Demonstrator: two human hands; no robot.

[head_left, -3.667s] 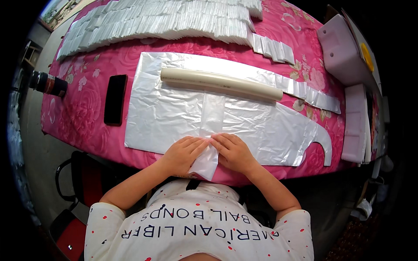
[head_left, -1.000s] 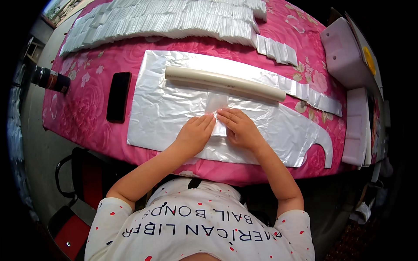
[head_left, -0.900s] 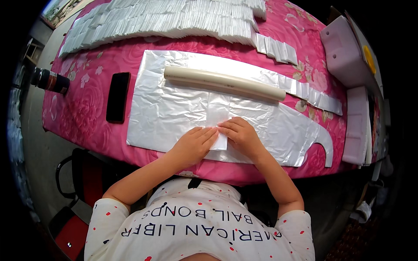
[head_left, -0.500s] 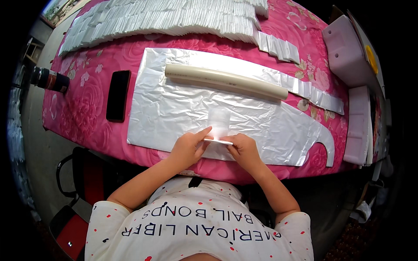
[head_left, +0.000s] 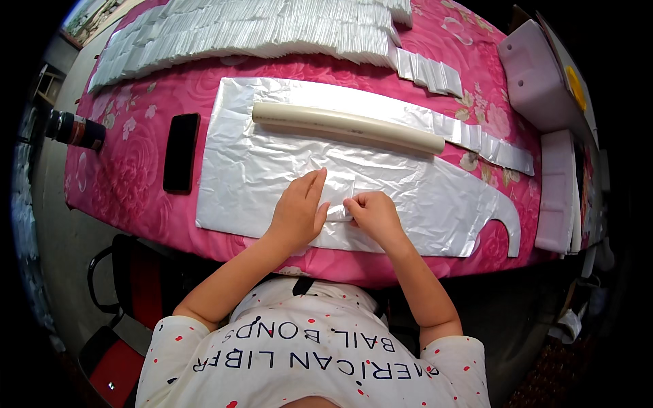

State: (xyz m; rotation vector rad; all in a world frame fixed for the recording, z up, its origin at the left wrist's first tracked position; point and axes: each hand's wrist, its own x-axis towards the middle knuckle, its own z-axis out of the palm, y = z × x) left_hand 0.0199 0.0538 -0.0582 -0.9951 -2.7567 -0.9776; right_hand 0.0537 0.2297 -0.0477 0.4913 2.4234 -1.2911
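A small folded piece of thin white plastic point(head_left: 339, 190) lies on a larger white plastic carrier bag point(head_left: 252, 170) with a curved handle at its right end. My left hand point(head_left: 297, 207) rests flat on the left side of the folded piece, fingers stretched forward and thumb apart. At the piece's right edge my right hand point(head_left: 373, 215) has thumb and fingers pinched together on it. Part of the folded piece is hidden beneath the hands. Beyond them, a long cream plastic pipe point(head_left: 347, 128) lies across the bag.
Rows of folded white plastic pieces point(head_left: 238, 30) cover the table's far side, and a short row point(head_left: 490, 146) lies at the right. On the pink floral cloth point(head_left: 129, 177) are a black phone point(head_left: 181, 154) and a dark jar point(head_left: 76, 129). White foam boxes point(head_left: 537, 75) stand at the right.
The raised edge of the folded piece now lies lower and flatter. My left hand has opened from its pinch and moved forward onto the piece; my right hand has moved slightly.
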